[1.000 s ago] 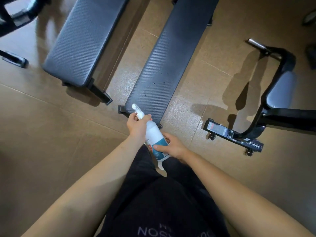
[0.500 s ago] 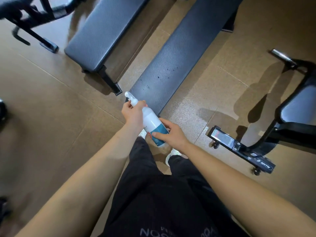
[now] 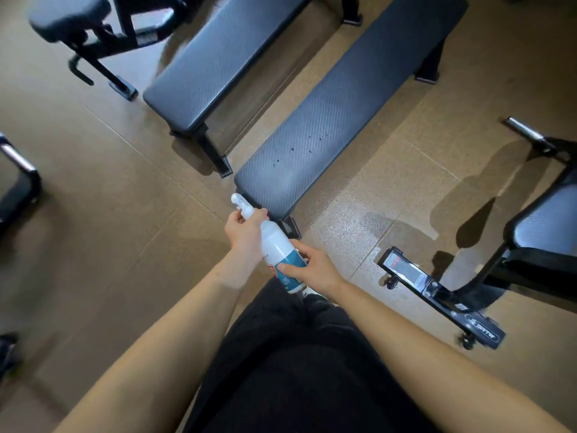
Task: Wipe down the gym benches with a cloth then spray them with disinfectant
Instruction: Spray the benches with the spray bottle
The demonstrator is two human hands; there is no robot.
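Holding the spray bottle (image 3: 278, 245) two-handed: left grip (image 3: 245, 232) curled round the neck just below the nozzle (image 3: 239, 201), right grip (image 3: 312, 270) wrapped round the labelled base, and the bottle's head just short of the near bench (image 3: 343, 126), whose end lies right ahead of the left grip. To spray well (a few dark droplets (image 3: 293, 150) dot its top), turn the nozzle over the bench rather than the floor (image 3: 125, 214) and sweep along its length. The second bench (image 3: 212, 64) lies further ahead-left of both grips, probably next.
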